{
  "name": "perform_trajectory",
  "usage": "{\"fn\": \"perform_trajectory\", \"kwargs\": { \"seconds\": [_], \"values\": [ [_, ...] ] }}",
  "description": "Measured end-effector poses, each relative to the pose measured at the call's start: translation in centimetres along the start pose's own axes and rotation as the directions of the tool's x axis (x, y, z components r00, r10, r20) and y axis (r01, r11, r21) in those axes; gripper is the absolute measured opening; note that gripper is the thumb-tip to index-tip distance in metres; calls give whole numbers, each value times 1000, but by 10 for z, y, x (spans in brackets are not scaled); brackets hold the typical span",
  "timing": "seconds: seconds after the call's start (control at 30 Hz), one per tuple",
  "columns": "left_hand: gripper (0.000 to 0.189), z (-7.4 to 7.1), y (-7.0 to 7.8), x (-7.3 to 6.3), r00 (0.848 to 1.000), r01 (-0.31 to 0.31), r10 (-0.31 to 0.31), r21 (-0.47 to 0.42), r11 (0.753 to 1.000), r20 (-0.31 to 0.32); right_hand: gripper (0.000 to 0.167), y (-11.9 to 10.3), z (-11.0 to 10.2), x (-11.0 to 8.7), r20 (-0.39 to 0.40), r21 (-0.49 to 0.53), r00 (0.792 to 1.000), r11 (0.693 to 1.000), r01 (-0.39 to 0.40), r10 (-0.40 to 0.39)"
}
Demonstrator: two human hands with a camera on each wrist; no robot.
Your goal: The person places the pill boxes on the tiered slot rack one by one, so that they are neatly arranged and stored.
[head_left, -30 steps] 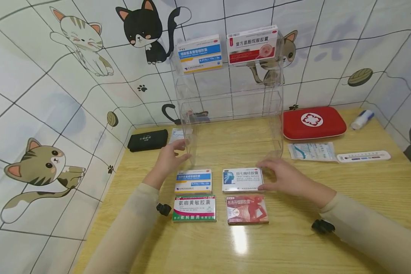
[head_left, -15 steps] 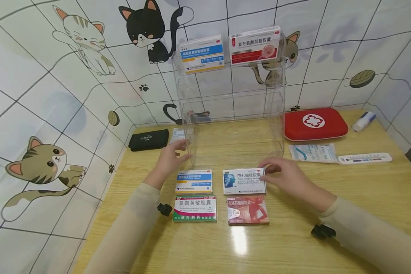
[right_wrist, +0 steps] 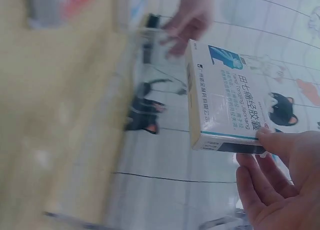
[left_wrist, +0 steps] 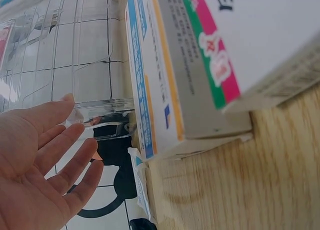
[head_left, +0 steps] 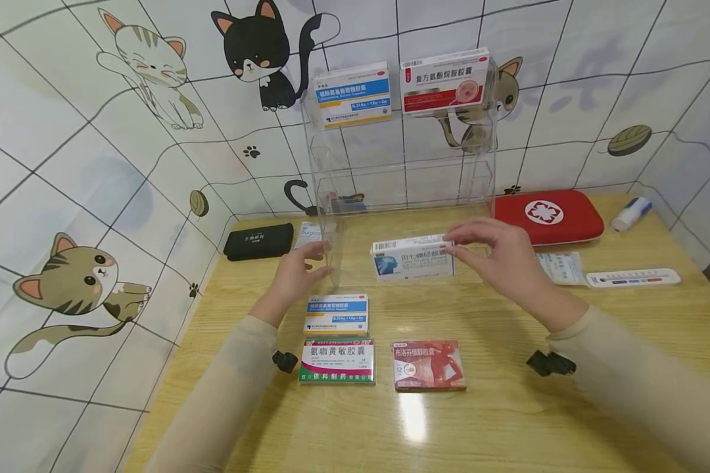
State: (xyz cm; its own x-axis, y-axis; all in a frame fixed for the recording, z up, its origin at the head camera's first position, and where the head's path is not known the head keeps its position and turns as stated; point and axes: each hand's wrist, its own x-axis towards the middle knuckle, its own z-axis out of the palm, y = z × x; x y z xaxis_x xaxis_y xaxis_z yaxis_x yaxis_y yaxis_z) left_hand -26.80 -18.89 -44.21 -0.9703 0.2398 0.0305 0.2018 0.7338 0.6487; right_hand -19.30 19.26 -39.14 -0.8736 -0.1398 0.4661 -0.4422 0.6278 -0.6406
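Observation:
My right hand [head_left: 505, 263] pinches the right end of a white and blue medicine box [head_left: 414, 263], raised and tilted in front of the clear acrylic display stand [head_left: 402, 167]. In the right wrist view the thumb lies on the printed face of the held medicine box [right_wrist: 227, 100], with fingers behind. My left hand [head_left: 296, 276] is at the stand's lower left side, its fingers loosely spread and the thumb at the clear edge in the left wrist view. Below it lie a blue and white medicine box [head_left: 336, 314] and a green and white medicine box [head_left: 337, 361].
A red medicine box [head_left: 428, 365] lies at the front. Two boxes, one blue-striped [head_left: 353, 95] and one red and white [head_left: 445, 82], stand on the top tier. Around the stand are a black case [head_left: 259, 242], a red first-aid case [head_left: 547, 217], packets, a thermometer card [head_left: 633, 278] and a small bottle [head_left: 631, 213].
My right hand has lifted the white and blue medicine box from the table, from above the red box, up and back toward the stand. My left hand stays in place.

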Motion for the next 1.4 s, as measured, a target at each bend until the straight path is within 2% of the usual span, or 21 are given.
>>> {"fn": "perform_trajectory", "kwargs": {
  "seconds": [0.17, 0.4, 0.53, 0.67, 0.8, 1.0, 1.17, 1.3, 1.4],
  "values": [
    [50, -1, 1, -2, 1000, 8, -8, 2, 1000, 1, 21, -24, -14, 51, -106, 50, 994, 999, 10, -5],
    [50, -2, 2, -2, 1000, -10, 10, 9, 1000, 0, 25, -44, -23, 125, -242, 107, 970, 994, 31, -4],
    [50, -2, 3, 0, 1000, -15, 15, 7, 1000, -11, 24, -47, -17, 161, -268, 136, 963, 990, 23, 14],
    [50, -1, 4, 0, 1000, -5, 5, 4, 1000, 3, 25, -46, -5, 183, -244, 138, 967, 990, -33, 66],
    [50, -1, 5, 0, 1000, -3, 3, 9, 1000, 10, 26, -43, 11, 191, -222, 162, 972, 986, -41, 77],
    [51, 0, 3, 0, 1000, -26, 26, 11, 1000, 4, 25, -33, 33, 189, -180, 132, 982, 991, -28, 51],
    [51, 0, 5, 1, 1000, -19, 19, 11, 1000, 6, 32, -25, 38, 184, -144, 205, 988, 979, -23, 53],
    [50, 0, 5, 1, 1000, -12, 12, 10, 1000, 7, 45, -23, 36, 170, -123, 232, 992, 973, -1, 31],
    [50, 1, 5, 0, 1000, -3, 3, 12, 1000, 5, 46, -23, 33, 147, -117, 213, 993, 977, -10, 35]
  ]
}}
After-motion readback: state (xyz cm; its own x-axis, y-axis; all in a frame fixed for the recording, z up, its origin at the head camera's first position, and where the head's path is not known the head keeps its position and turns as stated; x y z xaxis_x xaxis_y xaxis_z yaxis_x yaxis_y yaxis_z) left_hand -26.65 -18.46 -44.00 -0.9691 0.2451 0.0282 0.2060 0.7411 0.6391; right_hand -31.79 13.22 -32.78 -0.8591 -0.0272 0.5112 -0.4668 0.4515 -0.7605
